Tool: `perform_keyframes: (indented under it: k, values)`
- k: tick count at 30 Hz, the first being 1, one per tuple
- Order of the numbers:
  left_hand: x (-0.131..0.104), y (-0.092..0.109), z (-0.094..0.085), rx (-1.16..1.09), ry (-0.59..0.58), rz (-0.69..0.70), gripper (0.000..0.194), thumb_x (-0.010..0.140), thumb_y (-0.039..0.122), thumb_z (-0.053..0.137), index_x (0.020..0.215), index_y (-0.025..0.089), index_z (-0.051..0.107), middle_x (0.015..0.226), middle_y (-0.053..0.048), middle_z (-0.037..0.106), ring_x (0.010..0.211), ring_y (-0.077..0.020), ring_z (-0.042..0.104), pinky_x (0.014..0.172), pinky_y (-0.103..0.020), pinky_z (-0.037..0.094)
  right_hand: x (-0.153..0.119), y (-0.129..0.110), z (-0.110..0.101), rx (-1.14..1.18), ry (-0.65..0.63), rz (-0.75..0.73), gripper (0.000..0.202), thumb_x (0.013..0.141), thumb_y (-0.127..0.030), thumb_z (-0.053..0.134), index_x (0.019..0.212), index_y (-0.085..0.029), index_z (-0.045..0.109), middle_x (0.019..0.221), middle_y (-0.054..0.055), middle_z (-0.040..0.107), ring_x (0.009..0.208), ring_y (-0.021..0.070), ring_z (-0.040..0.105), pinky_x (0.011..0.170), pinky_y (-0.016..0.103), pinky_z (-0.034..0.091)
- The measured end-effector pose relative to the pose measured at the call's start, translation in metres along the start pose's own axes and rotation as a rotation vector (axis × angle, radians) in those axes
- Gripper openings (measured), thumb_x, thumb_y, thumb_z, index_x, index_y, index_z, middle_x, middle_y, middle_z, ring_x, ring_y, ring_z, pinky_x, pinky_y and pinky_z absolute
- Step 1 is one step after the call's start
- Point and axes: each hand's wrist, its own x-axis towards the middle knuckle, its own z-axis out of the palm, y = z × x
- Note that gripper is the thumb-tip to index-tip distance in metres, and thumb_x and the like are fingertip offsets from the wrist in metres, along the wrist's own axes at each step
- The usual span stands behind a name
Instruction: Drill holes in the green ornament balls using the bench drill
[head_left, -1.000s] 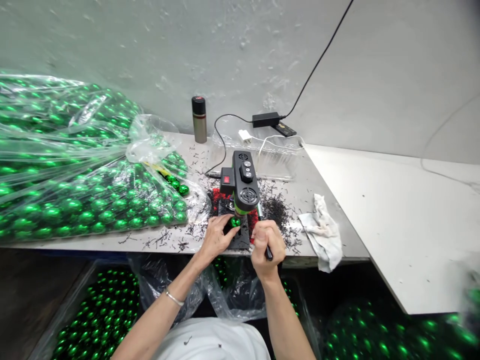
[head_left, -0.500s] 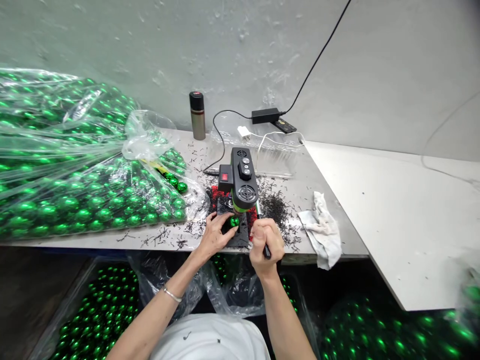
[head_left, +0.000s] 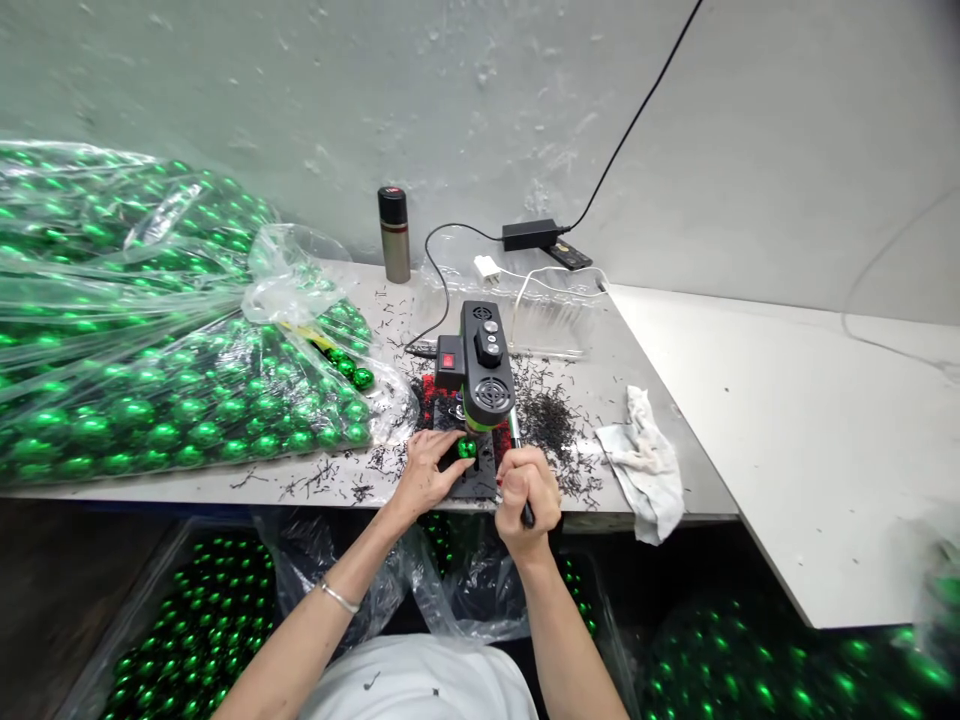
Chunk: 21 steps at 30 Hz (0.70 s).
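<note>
A small black machine [head_left: 487,360] with a red switch on its left side and round vents on top stands near the table's front edge. Under its head, on the black base, is a shiny green ball [head_left: 466,448]. The thumb and fingers of my left hand [head_left: 429,468] close on the ball from the left. My right hand [head_left: 529,495] is wrapped in a fist around the lever handle [head_left: 528,516] at the machine's right side. The underside of the head is hidden from above.
A clear plastic bag [head_left: 180,400] of green balls fills the table's left. Black shreds [head_left: 551,420] lie around the machine. Behind stand a bottle [head_left: 394,240] and a power adapter [head_left: 531,234]. A crumpled cloth [head_left: 643,460] lies right. More green balls [head_left: 202,610] are below the edge.
My right hand and the lever handle have shifted slightly toward me and to the left. My left hand stays at the green ball under the machine's head. The view has tilted a little.
</note>
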Motion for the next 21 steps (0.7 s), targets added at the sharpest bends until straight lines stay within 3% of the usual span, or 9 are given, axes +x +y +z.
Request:
perform_keyframes:
  k: [10, 17, 21]
  values:
    - [-0.002, -0.002, 0.003, 0.007, 0.029, 0.005, 0.031, 0.085, 0.036, 0.071, 0.113, 0.024, 0.072, 0.110, -0.009, 0.075, 0.105, -0.0285, 0.062, 0.102, -0.049, 0.040, -0.038, 0.032, 0.015, 0.005, 0.094, -0.065, 0.027, 0.097, -0.021, 0.036, 0.072, -0.023, 0.044, 0.070, -0.001, 0.052, 0.059, 0.0127, 0.052, 0.067, 0.035, 0.049]
    - [-0.001, -0.003, 0.004, -0.006, 0.029, 0.023, 0.030, 0.085, 0.034, 0.071, 0.113, 0.023, 0.071, 0.109, -0.009, 0.075, 0.104, -0.0281, 0.062, 0.101, -0.048, 0.040, -0.043, 0.038, 0.019, 0.043, 0.112, -0.077, 0.029, 0.099, -0.023, 0.032, 0.072, -0.023, 0.042, 0.072, -0.001, 0.050, 0.062, 0.0125, 0.055, 0.069, 0.036, 0.050]
    - [-0.001, -0.002, 0.004, -0.017, 0.040, 0.033, 0.028, 0.085, 0.033, 0.071, 0.111, 0.022, 0.071, 0.106, -0.009, 0.075, 0.103, -0.0278, 0.063, 0.101, -0.048, 0.041, -0.041, 0.037, 0.017, -0.005, 0.014, -0.136, 0.027, 0.099, -0.022, 0.034, 0.073, -0.023, 0.043, 0.070, -0.002, 0.050, 0.063, 0.0124, 0.057, 0.068, 0.034, 0.051]
